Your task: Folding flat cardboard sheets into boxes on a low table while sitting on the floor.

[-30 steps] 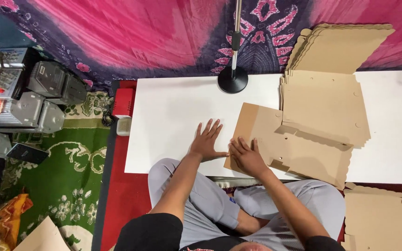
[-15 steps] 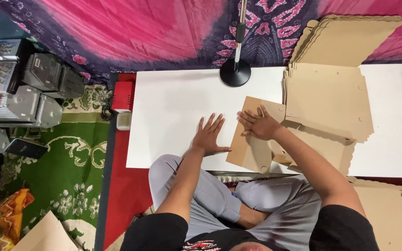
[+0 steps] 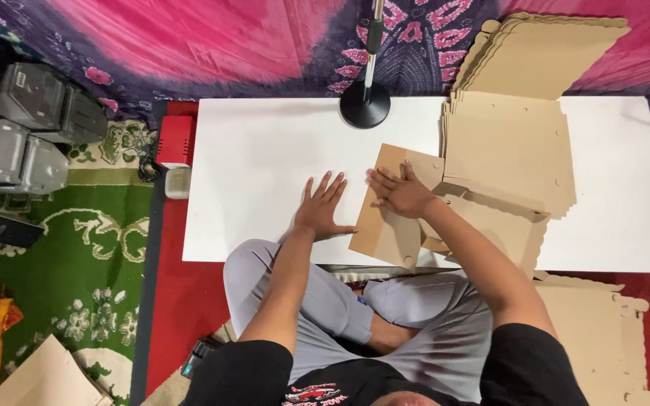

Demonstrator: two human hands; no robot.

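Fingers spread flat on both my hands: left hand (image 3: 321, 210) rests on the white table (image 3: 265, 165), right hand (image 3: 400, 194) presses a brown cardboard sheet (image 3: 385, 229) at frame centre. Just right, I see a stack of cut cardboard blanks (image 3: 509, 150); a red box (image 3: 174, 141) sits by the table's left edge.

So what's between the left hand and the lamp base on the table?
Nothing: in the head view, only bare white table lies between the left hand and the lamp base.
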